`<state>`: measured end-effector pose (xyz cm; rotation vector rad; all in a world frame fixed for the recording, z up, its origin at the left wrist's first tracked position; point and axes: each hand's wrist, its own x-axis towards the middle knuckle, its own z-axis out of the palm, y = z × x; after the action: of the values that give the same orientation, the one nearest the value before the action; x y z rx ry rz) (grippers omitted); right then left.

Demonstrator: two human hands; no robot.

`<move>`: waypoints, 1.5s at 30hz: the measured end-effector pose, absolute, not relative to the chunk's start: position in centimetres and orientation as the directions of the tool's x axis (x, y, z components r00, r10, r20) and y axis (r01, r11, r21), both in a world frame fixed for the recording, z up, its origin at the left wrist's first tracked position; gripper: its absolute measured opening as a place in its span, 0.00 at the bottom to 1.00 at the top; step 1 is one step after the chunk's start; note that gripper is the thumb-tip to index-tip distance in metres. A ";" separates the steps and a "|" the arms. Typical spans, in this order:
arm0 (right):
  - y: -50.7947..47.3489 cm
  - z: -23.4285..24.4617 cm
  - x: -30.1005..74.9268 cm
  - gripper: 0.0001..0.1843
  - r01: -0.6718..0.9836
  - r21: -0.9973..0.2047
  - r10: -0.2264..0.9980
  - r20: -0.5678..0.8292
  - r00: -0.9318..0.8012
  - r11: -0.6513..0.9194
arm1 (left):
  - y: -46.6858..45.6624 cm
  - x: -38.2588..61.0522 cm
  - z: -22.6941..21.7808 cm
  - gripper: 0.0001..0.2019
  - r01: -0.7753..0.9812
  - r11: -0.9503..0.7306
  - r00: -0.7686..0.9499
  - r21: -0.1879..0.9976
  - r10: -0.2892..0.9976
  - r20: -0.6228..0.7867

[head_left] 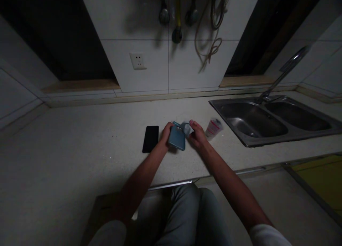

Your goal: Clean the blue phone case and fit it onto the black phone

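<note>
Teal phone case, matte, slightly tilted

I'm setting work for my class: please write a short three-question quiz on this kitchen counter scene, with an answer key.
1. True or false: the person's left hand is touching a teal phone case.
2. Multiple choice: what is nearest the stainless steel double sink?
A) a black smartphone
B) a labelled plastic container
C) a wall socket
3. Short answer: which is nearer the labelled plastic container, the left hand or the right hand?

Key: 1. True. 2. B. 3. The right hand.
</note>
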<state>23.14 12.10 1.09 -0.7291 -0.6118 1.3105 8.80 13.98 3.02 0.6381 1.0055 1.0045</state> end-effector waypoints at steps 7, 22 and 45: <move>12.1 1.2 23.4 0.19 -0.659 -0.743 0.981 -0.016 0.195 0.118 | 13.6 8.9 3.9 0.14 -0.499 0.596 0.376 0.629 0.803 -0.463; 11.4 1.9 22.7 0.24 -0.476 -0.876 0.989 0.003 0.148 0.074 | 13.4 9.4 3.6 0.16 -0.511 0.582 0.378 0.632 0.813 -0.444; 10.9 -1.0 21.7 0.16 0.713 -0.502 0.760 0.647 -0.065 0.489 | 13.4 11.4 1.2 0.23 -0.637 0.518 0.420 0.571 0.854 -0.305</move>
<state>21.74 10.90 -0.99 -1.2419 -1.7946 0.0620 11.43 13.35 1.24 0.3992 0.6159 0.9660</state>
